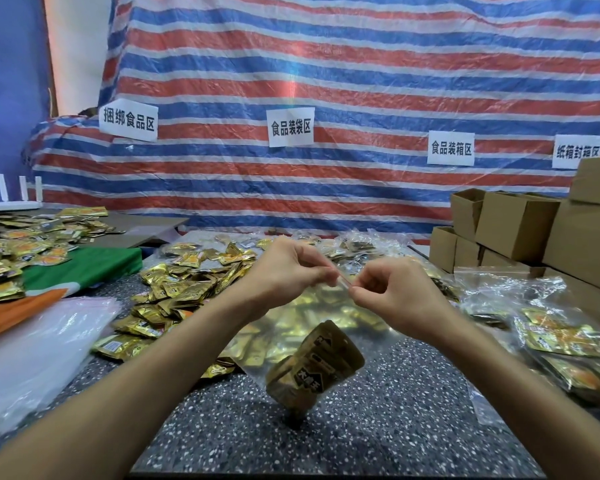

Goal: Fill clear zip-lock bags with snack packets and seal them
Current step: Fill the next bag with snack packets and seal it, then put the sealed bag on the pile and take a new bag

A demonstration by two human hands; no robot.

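Pinching the top edge of the clear zip-lock bag (278,327) from both ends, we hold it up over the speckled table (343,452): the left hand (286,270) has fingers and thumb curled on the zip strip (342,281), and the right hand (394,294) nips the same strip just beside it, so both are closed on the bag. The gold snack packets (314,372) inside have slid into the lower corner, and the bag hangs slanted from their weight; we cannot tell whether that corner touches the table. We judge that we are at the sealing step, and the main risk is a strip that closes only in part: with the load pulling to one side, the two halves of the zip may sit skewed, and a run of the fingers could skip a stretch and leave a gap. A loose pinch could also let the slippery film slide out, dropping the bag onto the table. Trapped air may puff the bag and pop the seal open. The heap of loose packets (187,285) lies close behind our left wrist, the filled bags (561,337) near the right, so a wide elbow could scatter either
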